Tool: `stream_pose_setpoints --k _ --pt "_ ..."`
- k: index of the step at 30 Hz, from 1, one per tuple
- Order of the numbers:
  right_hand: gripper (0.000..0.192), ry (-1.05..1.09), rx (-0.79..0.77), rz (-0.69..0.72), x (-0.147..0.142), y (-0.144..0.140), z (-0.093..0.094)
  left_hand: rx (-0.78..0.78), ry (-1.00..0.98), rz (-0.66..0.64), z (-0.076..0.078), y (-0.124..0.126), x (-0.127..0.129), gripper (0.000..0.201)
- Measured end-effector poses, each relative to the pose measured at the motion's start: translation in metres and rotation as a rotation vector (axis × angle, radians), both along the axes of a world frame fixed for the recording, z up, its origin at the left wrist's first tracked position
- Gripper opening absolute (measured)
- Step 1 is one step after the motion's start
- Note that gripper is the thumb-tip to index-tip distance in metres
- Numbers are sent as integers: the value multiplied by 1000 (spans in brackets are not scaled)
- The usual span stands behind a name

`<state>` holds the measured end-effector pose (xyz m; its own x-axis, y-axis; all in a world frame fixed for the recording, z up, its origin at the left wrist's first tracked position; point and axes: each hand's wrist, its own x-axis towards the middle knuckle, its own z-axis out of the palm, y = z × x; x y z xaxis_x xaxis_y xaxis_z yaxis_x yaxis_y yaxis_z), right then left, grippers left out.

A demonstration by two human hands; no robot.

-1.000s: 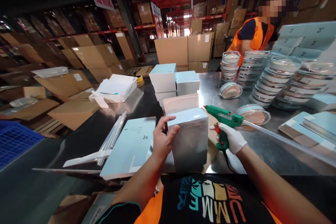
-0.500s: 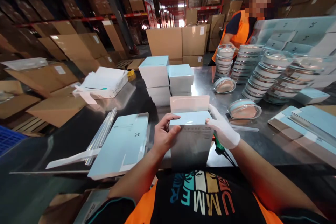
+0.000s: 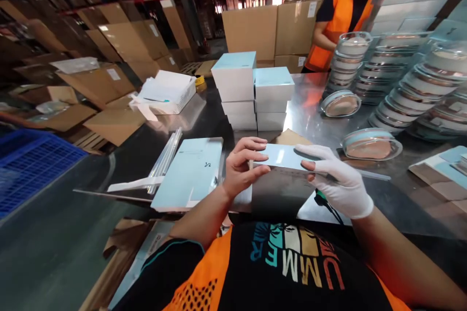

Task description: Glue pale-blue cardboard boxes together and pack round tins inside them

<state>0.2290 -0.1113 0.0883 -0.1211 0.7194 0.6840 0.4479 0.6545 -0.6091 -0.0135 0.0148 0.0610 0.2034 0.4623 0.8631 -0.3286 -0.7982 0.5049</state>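
A light-blue cardboard box (image 3: 282,156) is between my hands in front of my chest, its shaded front face turned to me. My bare left hand (image 3: 243,167) grips its left end, fingers on top and thumb along the front edge. On the right end, my right hand (image 3: 337,182), in a white glove with bare fingertips showing, holds it with fingers over the top and at the front edge. A brown cardboard flap (image 3: 291,136) shows behind the box. Beside my left forearm lies a stack of flat light-blue cartons (image 3: 193,170).
Stacked blue-topped boxes (image 3: 235,77) stand ahead. Clear-lidded containers (image 3: 372,145) and their tall stacks fill the right. Plastic strips (image 3: 165,159) and a white basket (image 3: 182,99) are left. A green-handled tool (image 3: 323,199) lies by my right wrist. A co-worker (image 3: 339,14) stands across the table.
The upright flap at the box's back has gone down from view, with a brown flap now showing behind. Both hands have shifted onto the top edges. The view has turned down and left.
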Motion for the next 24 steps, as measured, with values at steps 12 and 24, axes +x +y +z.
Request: stream_pose_setpoints --k 12,24 --pt "67 -355 -21 -97 52 46 0 136 867 7 97 -15 -14 70" --pt "38 -159 116 -668 221 53 -13 -585 146 357 -18 38 -52 89"
